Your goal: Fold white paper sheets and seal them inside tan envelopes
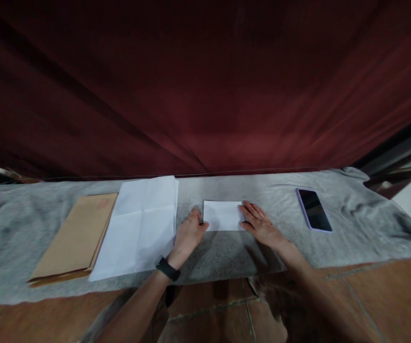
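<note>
A small white folded sheet of paper [222, 215] lies flat on the grey cloth in front of me, its long side running left to right. At its left edge is my left hand [190, 231], thumb touching the lower left corner and the index finger apart from the thumb; its other fingers are partly hidden. My right hand [260, 224] rests at the opposite edge, with fingers spread and fingertips on the paper's right end. Neither hand lifts the sheet. A dark band [168, 268] circles my left wrist.
Left of my hands lies a stack of large white creased sheets [137, 224], beside a stack of brown envelopes [77, 233]. A phone in a purple case [314, 210] lies at right on the grey cloth [348, 205]. Dark red fabric [205, 95] hangs behind. Tiled floor [387, 290] shows below.
</note>
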`<action>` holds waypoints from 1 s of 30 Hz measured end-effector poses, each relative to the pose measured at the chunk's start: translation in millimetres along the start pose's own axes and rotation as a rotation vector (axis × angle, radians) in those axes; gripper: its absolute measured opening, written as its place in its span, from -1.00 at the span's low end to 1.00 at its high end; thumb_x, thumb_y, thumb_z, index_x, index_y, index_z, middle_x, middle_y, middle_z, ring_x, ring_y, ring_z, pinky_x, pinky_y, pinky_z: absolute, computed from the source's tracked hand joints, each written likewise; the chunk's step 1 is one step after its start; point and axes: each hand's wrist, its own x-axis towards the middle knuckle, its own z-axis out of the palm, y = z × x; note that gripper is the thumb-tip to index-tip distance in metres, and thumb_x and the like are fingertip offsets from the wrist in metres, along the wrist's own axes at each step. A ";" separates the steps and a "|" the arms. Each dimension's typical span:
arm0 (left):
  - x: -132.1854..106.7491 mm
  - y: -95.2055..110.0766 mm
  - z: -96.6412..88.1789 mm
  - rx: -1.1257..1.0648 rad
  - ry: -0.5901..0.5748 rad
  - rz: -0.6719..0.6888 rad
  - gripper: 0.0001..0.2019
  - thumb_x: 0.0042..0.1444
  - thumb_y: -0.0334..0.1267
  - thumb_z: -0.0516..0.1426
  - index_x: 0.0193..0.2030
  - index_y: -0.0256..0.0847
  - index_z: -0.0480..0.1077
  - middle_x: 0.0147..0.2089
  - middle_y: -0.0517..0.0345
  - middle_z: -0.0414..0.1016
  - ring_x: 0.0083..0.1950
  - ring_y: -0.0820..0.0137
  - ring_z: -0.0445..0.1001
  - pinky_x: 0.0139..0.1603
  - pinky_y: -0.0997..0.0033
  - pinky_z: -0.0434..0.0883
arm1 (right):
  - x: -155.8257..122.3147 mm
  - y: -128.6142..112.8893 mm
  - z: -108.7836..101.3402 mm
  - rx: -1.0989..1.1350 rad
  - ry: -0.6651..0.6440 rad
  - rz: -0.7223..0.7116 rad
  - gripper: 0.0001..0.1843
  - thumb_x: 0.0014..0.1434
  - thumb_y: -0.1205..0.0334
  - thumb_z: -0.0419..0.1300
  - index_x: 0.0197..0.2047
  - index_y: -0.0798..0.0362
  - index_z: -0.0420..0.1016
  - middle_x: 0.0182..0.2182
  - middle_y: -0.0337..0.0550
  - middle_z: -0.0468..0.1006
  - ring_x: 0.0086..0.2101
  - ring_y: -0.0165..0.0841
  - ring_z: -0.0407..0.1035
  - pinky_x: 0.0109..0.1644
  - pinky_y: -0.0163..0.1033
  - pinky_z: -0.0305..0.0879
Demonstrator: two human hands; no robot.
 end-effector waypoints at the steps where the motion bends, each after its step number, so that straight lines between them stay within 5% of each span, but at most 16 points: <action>1: -1.8 2.5 -0.3 0.111 0.048 0.045 -0.83 0.14 -0.27 0.23 -0.19 -0.12 0.30 -0.43 0.20 0.50 -0.36 0.27 0.56 -0.32 0.37 0.39 | 0.0 0.8 0.7 -0.003 0.005 -0.005 -0.37 0.40 0.05 0.04 0.47 -0.02 0.15 0.46 -0.03 0.08 0.42 -0.08 -0.02 0.46 0.13 0.02; 4: -10.0 12.2 5.9 0.277 0.126 0.286 -0.92 0.31 -0.28 0.07 -0.10 -0.15 0.35 -0.21 0.05 0.58 -0.14 0.23 0.59 -0.12 0.26 0.46 | -0.2 2.9 3.3 -0.017 0.018 -0.016 -0.38 0.40 0.05 0.04 0.47 -0.01 0.16 0.46 -0.02 0.10 0.42 -0.08 -0.03 0.44 0.14 0.06; 6: -16.2 17.8 16.9 0.323 0.166 0.527 -0.81 0.38 -0.30 -0.02 -0.01 -0.20 0.38 0.06 -0.07 0.55 0.12 0.21 0.52 0.12 0.18 0.44 | -0.5 3.7 4.6 -0.022 0.031 -0.029 -0.38 0.40 0.05 0.04 0.46 0.00 0.16 0.45 0.00 0.11 0.42 -0.07 -0.04 0.43 0.15 0.08; 8: -21.2 20.3 32.1 0.375 0.192 0.708 -0.67 0.40 -0.27 -0.04 0.23 -0.24 0.31 0.35 -0.13 0.36 0.40 0.17 0.29 0.36 0.06 0.28 | -0.8 4.0 5.4 -0.027 0.043 -0.037 -0.38 0.40 0.04 0.03 0.46 0.01 0.16 0.45 0.01 0.11 0.42 -0.06 -0.04 0.42 0.16 0.10; 11: -24.0 17.4 55.4 0.458 0.186 0.812 -0.46 0.41 -0.10 -0.03 0.45 -0.24 0.10 0.53 -0.09 0.08 0.55 0.13 -0.02 0.49 -0.04 0.09 | -1.0 4.4 6.1 -0.032 0.047 -0.034 -0.39 0.40 0.05 0.04 0.45 0.01 0.19 0.44 0.01 0.13 0.42 -0.05 -0.04 0.42 0.16 0.11; 17: -19.0 7.5 75.4 0.546 0.176 0.791 -0.32 0.40 0.08 -0.09 0.48 -0.35 0.04 0.55 -0.20 -0.01 0.57 0.12 -0.10 0.52 -0.03 0.03 | -1.0 7.2 8.7 -0.022 0.061 -0.041 -0.39 0.39 0.06 0.05 0.45 0.00 0.19 0.44 0.01 0.14 0.42 -0.07 -0.02 0.42 0.15 0.10; 30: -11.4 -8.7 56.7 0.612 0.232 0.569 -0.38 0.40 -0.16 -0.07 0.48 -0.51 -0.03 0.53 -0.32 -0.01 0.55 0.10 -0.03 0.49 -0.01 0.13 | -1.4 6.0 3.8 -0.001 0.045 -0.033 -0.39 0.40 0.03 0.03 0.44 0.00 0.19 0.44 0.01 0.14 0.42 -0.06 -0.04 0.41 0.15 0.12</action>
